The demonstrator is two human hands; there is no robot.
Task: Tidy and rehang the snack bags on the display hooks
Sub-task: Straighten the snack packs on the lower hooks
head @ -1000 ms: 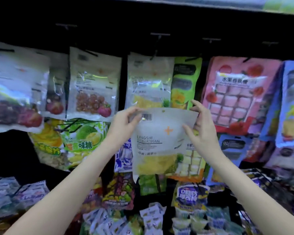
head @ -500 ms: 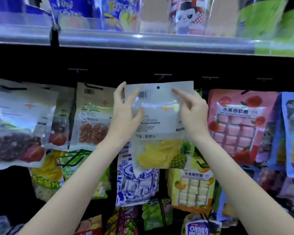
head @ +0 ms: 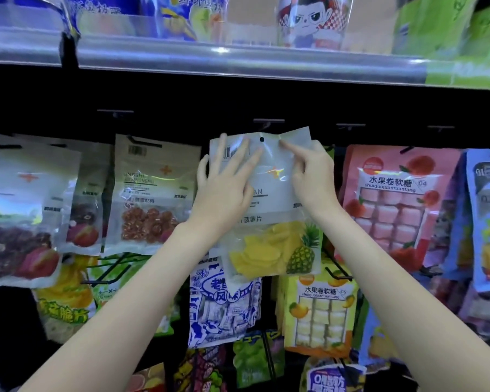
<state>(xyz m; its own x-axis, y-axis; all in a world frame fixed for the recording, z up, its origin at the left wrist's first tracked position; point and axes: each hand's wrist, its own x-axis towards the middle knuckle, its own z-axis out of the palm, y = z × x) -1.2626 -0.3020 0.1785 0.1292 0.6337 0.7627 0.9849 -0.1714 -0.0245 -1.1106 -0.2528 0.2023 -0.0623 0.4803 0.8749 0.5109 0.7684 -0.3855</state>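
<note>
two bare hands hold a white pineapple snack bag up just under a black display hook. the left hand lies flat with straight fingers on it; the right hand pinches its top edge.

Pineapple snack bag: glossy plastic film (clear lower window). Shelf rail: smooth brushed metal. Hooks: black wire.
</note>
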